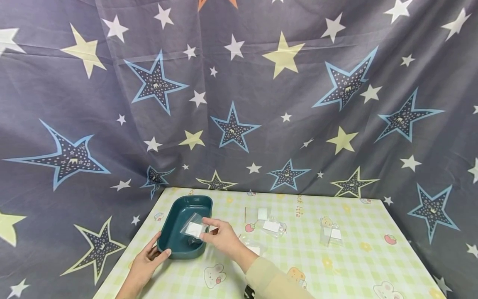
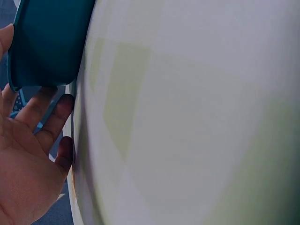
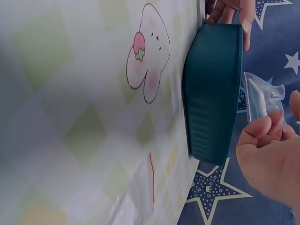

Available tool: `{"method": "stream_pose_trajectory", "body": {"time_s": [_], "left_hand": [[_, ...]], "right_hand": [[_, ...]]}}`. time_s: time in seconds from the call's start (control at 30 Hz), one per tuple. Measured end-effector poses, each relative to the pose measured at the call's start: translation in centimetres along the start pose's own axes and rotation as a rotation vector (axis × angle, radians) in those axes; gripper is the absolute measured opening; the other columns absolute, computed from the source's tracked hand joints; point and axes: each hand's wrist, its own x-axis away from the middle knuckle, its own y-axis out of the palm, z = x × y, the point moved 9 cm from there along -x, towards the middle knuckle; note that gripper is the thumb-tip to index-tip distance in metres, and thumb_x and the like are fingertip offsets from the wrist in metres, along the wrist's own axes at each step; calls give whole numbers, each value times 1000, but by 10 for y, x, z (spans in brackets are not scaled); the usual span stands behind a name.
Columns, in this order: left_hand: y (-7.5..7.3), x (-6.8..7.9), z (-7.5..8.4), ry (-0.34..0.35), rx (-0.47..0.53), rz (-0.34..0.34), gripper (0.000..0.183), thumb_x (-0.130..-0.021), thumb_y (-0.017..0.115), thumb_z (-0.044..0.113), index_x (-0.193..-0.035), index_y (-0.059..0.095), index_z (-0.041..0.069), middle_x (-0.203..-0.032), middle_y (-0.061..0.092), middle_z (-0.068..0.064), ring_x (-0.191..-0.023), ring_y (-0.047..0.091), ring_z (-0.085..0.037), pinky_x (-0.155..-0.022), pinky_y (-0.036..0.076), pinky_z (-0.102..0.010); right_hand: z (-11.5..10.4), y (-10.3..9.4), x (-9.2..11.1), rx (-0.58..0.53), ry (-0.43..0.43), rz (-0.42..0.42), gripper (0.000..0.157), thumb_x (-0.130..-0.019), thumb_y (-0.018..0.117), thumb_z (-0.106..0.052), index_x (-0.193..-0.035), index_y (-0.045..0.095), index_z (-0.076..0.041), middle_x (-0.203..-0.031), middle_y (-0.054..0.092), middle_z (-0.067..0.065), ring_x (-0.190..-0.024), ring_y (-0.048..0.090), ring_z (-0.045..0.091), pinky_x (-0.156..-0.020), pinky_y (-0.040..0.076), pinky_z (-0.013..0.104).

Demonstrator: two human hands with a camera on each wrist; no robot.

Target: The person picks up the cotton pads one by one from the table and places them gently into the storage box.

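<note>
Starry curtain behind checked surface. Teal tray at surface's 10 o'clock. Person's left hand: grip holding tray corner, 8 o'clock, thumb at rim. Right hand: grip pinching clear bag above tray. More bags at tray's 3 o'clock.

Soft, even light fills the head view, brightening the tablecloth; printed stars on the curtain stretch toward the side edges. Pale glints mark the tray and plastic bag. Both wrist views are dimmer; in the left one, close cloth looks blurred.
</note>
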Motion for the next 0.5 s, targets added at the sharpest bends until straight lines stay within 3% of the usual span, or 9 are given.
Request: {"method": "stream_pose_trajectory", "body": {"time_s": [0.5], "left_hand": [[0,0,-1,16,-2,2,97,-95,80,51,-173,25,29,-163,48,-26,-149,53,-40,-105,63,-33]], "right_hand": [[0,25,5,-19,5,-92,57,-96,79,-9,-151,63,-8,-143,67,10,-83,53,7,-63,45,14]]}}
